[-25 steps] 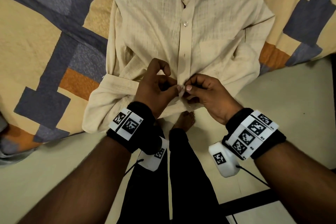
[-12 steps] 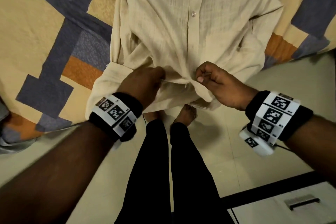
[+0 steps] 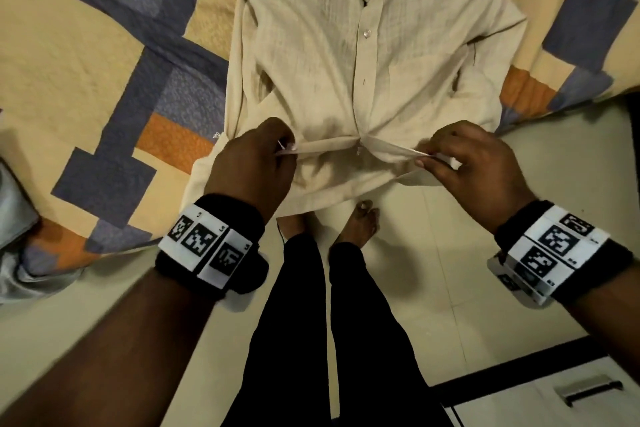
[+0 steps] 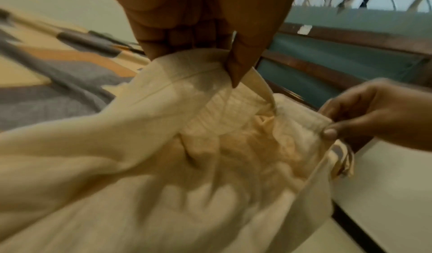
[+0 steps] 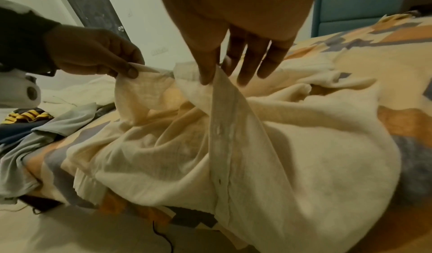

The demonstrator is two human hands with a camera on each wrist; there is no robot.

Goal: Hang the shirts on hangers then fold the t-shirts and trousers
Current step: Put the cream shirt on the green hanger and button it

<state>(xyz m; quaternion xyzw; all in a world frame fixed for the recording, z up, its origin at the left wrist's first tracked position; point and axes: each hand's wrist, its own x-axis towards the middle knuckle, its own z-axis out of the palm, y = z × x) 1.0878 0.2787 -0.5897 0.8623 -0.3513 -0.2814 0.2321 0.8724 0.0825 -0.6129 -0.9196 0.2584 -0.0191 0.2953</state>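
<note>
A cream button-up shirt (image 3: 325, 45) lies face up on the patchwork bedspread (image 3: 69, 55), collar at the far end, hem hanging over the bed's near edge. My left hand (image 3: 252, 163) pinches the hem of its left front panel. My right hand (image 3: 464, 159) pinches the hem of the right panel between thumb and forefinger, the other fingers straight. The two hems are pulled apart and taut, meeting at the placket (image 3: 360, 146). The left wrist view shows the shirt (image 4: 163, 146) bunched below my left hand (image 4: 210, 40). In the right wrist view my right hand (image 5: 224, 57) lifts the buttoned placket (image 5: 224, 136). No hanger is visible.
Grey and dark garments (image 5: 35, 124) lie on the bed to the left, with a grey one (image 3: 14, 218) at the bed's left edge. My bare feet (image 3: 356, 222) and black-trousered legs stand on the pale floor against the bed. A white drawer front with a handle (image 3: 585, 392) sits at lower right.
A second ago both hands worked together at the lower placket. They have since moved apart sideways, each gripping a hem corner and stretching the bottom of the shirt.
</note>
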